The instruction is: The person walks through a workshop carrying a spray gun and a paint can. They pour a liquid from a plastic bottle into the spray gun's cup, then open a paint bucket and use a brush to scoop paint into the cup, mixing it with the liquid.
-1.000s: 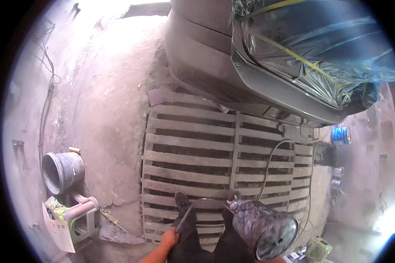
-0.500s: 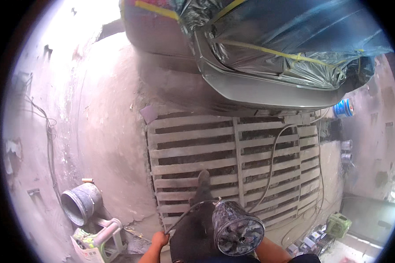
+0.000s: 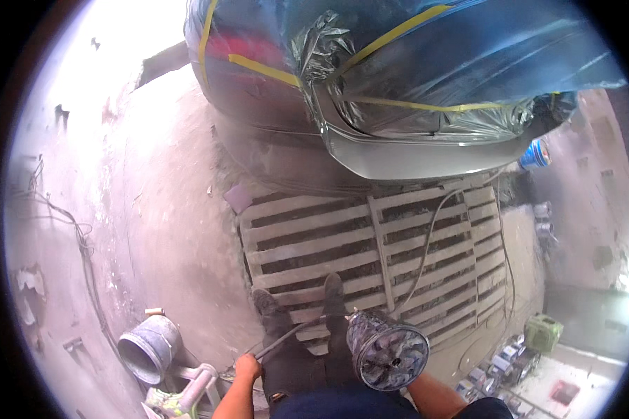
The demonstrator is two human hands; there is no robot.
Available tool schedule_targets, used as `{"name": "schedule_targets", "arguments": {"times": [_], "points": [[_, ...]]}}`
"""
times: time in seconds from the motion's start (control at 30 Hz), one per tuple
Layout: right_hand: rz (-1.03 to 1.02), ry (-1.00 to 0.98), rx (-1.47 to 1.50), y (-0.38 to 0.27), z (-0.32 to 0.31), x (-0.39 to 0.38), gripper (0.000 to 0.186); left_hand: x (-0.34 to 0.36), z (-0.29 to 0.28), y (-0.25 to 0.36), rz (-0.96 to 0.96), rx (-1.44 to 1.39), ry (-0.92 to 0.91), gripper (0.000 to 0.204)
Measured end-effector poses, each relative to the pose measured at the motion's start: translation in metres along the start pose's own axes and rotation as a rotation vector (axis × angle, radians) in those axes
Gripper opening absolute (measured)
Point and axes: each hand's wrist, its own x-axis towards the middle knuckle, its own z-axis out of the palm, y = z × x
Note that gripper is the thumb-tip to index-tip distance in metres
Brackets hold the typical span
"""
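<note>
In my left hand (image 3: 248, 366), closed around it, is a dark air hose (image 3: 286, 340) that runs across my legs toward a spray gun. Over my right thigh hangs the spray gun's round, paint-smeared cup (image 3: 391, 353), its streaked end facing up. My right forearm (image 3: 433, 397) leads to the gun; the cup hides that hand and its fingers. Beyond the slatted floor stands a car with a grey bumper (image 3: 426, 157). Blue-tinted plastic film (image 3: 482, 56) and yellow tape (image 3: 398, 31) cover much of the car.
Underfoot are floor slats (image 3: 314, 241) with dark gaps; a loose hose (image 3: 430, 244) crosses them. A tipped grey bucket (image 3: 147, 349) lies left by a green-white plastic stool (image 3: 189, 394). At right are several cans (image 3: 503, 359), a green container (image 3: 543, 333) and a blue bucket (image 3: 536, 155).
My view has tilted and shifted, and both shoes now show on the slats. My left hand sits slightly farther left on the hose; the spray gun cup has moved slightly right.
</note>
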Motion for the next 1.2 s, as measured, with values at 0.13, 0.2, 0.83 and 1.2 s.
{"name": "schedule_targets", "arguments": {"times": [0.13, 0.2, 0.83, 1.2], "points": [[0.014, 0.035, 0.050, -0.025, 0.039, -0.008, 0.042, 0.000, -0.045, -0.027, 0.055, 0.075, -0.085, 0.025], [0.019, 0.051, 0.083, -0.038, 0.050, -0.010, 0.044, -0.002, -0.062, -0.034, 0.071, 0.093, -0.073, 0.026], [-0.006, -0.023, 0.488, -0.033, 0.011, 0.029, 0.053, -0.027, -0.134, 0.030, 0.067, 0.276, -0.035, 0.027], [-0.043, -0.049, 0.400, -0.020, -0.055, 0.041, 0.046, -0.028, -0.121, 0.072, 0.209, 0.217, 0.023, 0.032]]}}
